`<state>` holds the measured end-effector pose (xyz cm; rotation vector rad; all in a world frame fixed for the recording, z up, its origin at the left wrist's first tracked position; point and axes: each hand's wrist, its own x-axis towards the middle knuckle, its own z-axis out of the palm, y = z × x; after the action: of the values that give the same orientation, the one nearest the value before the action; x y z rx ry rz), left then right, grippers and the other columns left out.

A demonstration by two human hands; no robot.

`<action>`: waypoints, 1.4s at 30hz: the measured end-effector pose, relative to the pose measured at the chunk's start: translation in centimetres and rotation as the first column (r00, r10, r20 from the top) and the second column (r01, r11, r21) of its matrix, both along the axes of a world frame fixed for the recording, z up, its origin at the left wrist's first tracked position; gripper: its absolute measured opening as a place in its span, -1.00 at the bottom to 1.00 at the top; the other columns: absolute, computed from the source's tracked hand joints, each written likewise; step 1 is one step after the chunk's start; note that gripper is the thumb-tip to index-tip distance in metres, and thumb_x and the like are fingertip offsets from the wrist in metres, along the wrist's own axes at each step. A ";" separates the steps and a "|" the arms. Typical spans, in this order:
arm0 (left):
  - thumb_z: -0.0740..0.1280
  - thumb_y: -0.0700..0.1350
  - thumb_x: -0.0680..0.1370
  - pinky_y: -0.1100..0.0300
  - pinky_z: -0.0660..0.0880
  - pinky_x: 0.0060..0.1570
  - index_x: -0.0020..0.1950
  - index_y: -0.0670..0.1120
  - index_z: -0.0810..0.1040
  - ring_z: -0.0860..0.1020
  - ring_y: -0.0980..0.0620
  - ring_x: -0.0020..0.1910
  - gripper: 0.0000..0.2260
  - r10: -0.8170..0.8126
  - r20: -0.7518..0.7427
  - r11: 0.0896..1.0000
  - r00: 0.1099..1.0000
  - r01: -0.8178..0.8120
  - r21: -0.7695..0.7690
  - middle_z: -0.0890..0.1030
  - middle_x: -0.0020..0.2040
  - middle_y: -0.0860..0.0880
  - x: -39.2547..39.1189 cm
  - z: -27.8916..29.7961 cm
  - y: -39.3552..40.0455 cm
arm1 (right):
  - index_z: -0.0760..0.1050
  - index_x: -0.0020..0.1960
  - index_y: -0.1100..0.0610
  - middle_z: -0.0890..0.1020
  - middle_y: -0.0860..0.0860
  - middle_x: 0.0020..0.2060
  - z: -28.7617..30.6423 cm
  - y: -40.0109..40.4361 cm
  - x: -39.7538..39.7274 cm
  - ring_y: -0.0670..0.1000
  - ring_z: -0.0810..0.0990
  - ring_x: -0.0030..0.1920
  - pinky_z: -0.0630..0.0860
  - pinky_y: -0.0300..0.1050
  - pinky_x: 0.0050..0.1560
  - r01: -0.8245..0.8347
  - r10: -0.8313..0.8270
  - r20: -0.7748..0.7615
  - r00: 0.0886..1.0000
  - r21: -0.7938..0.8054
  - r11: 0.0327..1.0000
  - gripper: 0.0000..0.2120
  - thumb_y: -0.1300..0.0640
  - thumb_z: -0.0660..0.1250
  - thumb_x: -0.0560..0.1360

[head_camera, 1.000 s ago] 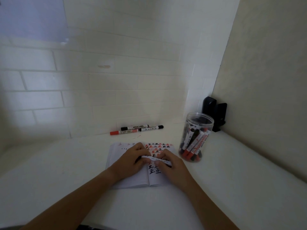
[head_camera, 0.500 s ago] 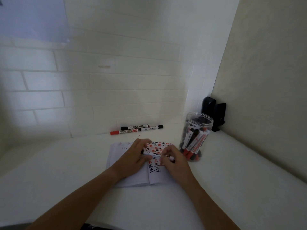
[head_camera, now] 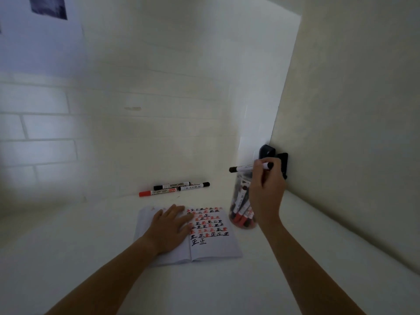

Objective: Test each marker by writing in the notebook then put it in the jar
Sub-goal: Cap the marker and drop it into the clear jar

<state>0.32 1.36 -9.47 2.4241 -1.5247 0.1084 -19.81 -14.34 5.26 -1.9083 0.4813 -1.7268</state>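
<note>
An open notebook (head_camera: 211,247) lies on the white table, its right page filled with red and black written characters. My left hand (head_camera: 169,226) rests flat on the left page, fingers straight. My right hand (head_camera: 266,189) pinches a black-capped white marker (head_camera: 243,168) and holds it level just above the mouth of the clear plastic jar (head_camera: 241,201). The jar stands right of the notebook and holds several red and black markers; my hand hides its right side.
Three markers lie against the back wall: a red-capped one (head_camera: 156,192), and two black ones (head_camera: 171,185) (head_camera: 194,186). A black object (head_camera: 275,155) is fixed in the corner behind the jar. A wall rises close on the right.
Both hands were together on the marker over the notebook. My right hand has since lifted the capped marker up and right to above the jar; my left hand flattened on the page.
</note>
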 end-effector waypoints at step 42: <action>-0.10 0.28 0.58 -0.01 0.37 0.23 0.41 0.15 0.40 0.45 0.03 0.26 -0.47 0.028 0.071 0.991 0.997 -0.018 -0.130 0.46 0.29 0.07 0.9 0.5 -1.1 | 0.54 0.09 0.11 0.54 -0.01 0.05 -12.1 1.5 4.6 -0.07 0.52 -0.02 0.59 -0.10 -0.02 -0.186 -0.091 -0.673 0.734 -0.328 0.926 -0.72 0.06 0.09 0.58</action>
<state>1.17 0.24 -8.95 2.3602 -1.4718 0.2938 -15.18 -12.83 -6.84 -2.8172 0.3530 -1.0688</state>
